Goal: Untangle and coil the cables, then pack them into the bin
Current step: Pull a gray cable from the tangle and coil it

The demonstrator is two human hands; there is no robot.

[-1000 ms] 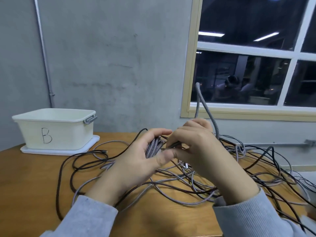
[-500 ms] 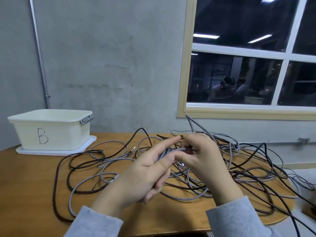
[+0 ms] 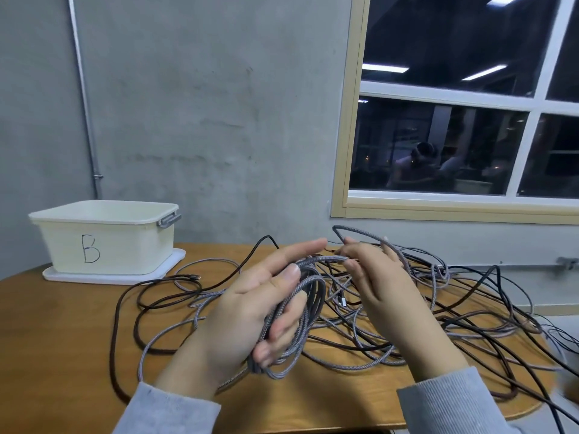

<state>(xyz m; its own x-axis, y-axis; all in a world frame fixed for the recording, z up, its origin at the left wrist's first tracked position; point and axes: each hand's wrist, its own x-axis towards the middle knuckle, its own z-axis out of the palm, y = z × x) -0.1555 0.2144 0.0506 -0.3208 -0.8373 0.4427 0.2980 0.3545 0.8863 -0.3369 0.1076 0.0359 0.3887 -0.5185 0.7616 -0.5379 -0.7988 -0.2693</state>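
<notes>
Compared with half a second ago, your left hand (image 3: 250,311) has turned its palm more toward you, and several loops of the grey braided cable (image 3: 308,285) now hang around its fingers as a small coil; before, only one strand lay between the two hands. The index finger of this hand stays straight and points to the right, while the thumb and the lower fingers curl around the coil and hold it. Your right hand (image 3: 385,292) is now a little apart from the left one. Its fingertips pinch the same grey cable at the top of the coil, and a stiff loop rises behind this hand, in the centre of the frame.

The grey cable has a woven, slightly shiny surface. The other cables (image 3: 470,308) are thin and dark, black or brown, and they lie in a loose tangle of round loops on the tabletop (image 3: 62,324), mostly in the lower right of the frame. The tabletop is smooth light-brown wood with a rounded edge.

The bin (image 3: 106,236) stands in the left middle of the frame, well apart from your hands. It is cream plastic with rounded corners, a grey handle and a hand-written letter B, and it sits on a white flat lid (image 3: 116,277).
</notes>
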